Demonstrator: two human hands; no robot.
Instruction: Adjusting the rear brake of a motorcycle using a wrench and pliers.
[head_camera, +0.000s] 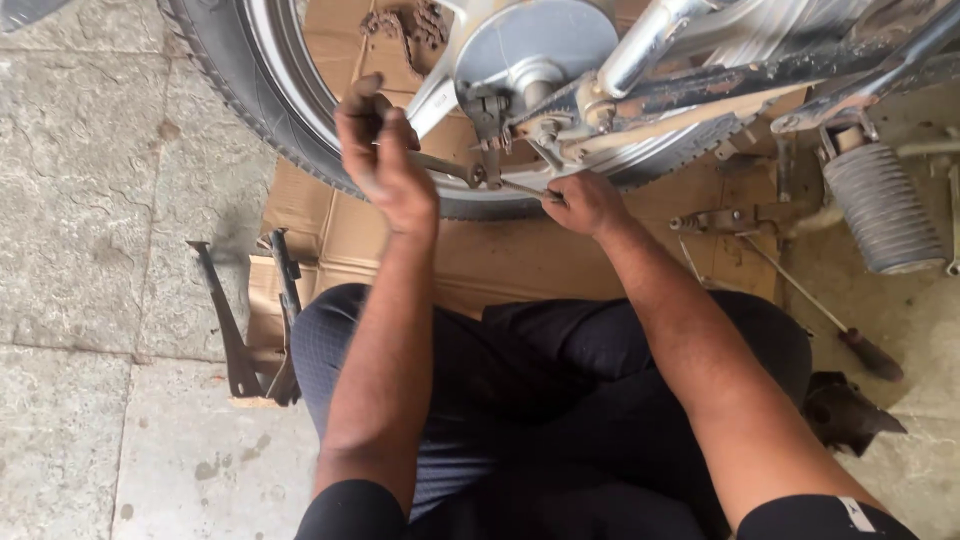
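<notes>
The left hand (380, 150) was closed around the handle of a spanner (440, 165) whose head sat at the nut under the hub of the motorcycle wheel (250, 90). The right hand (585, 203) pinched a thin metal rod (525, 188) just beside that nut. A flattened cardboard sheet (500, 250) lay on the stone floor (90, 200) beneath, with a screwdriver (820, 315) off to the right.
</notes>
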